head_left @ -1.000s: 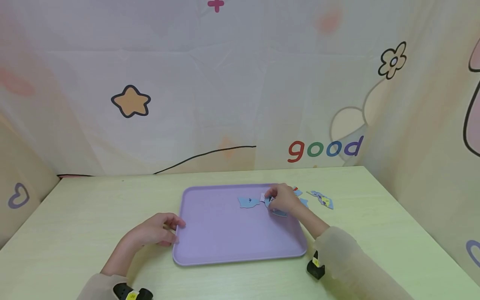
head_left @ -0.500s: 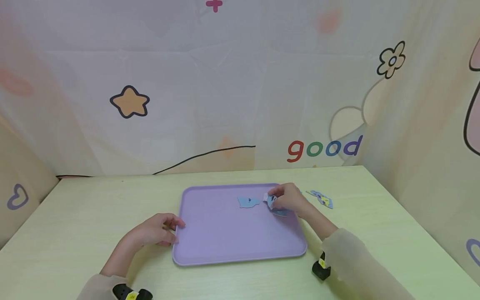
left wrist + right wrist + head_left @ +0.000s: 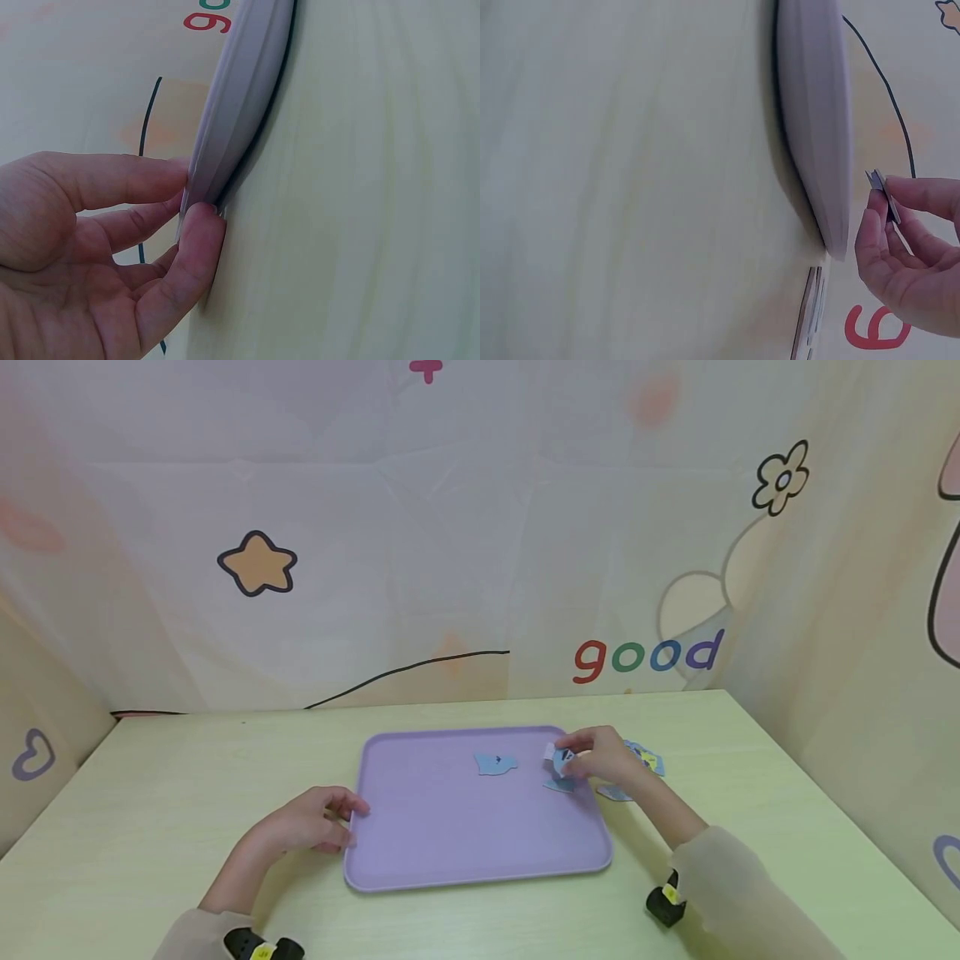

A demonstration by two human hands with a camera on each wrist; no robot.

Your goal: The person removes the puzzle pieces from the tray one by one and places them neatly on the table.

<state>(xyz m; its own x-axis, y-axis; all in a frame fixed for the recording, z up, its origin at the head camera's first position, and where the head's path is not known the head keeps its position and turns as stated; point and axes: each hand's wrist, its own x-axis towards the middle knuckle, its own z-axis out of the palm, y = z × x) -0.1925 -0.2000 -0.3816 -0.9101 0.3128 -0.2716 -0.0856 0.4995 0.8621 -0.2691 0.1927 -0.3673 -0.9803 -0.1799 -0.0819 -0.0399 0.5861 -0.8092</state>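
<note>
The purple tray [image 3: 472, 835] lies on the table, and my left hand [image 3: 311, 818] pinches its left rim between thumb and fingers. Above the tray's back right corner, my right hand [image 3: 606, 756] pinches a light blue puzzle piece [image 3: 561, 762] with a white part at its left. Seen edge-on in the right wrist view, the held puzzle piece [image 3: 885, 196] looks like thin layers lying together. Another blue puzzle piece [image 3: 496, 765] lies in the back of the tray. Just below the right fingers, a further blue puzzle piece [image 3: 558, 786] also lies in it.
Right of the tray, a blue and yellow puzzle piece [image 3: 649, 760] lies on the table [image 3: 765, 843], partly behind the right hand. A pale blue puzzle piece [image 3: 615, 793] shows under the right wrist. A printed curtain [image 3: 420, 568] hangs behind the table.
My right hand has moved to the right with the puzzle piece between its fingers, toward the tray's right rim. The left hand keeps its place on the tray.
</note>
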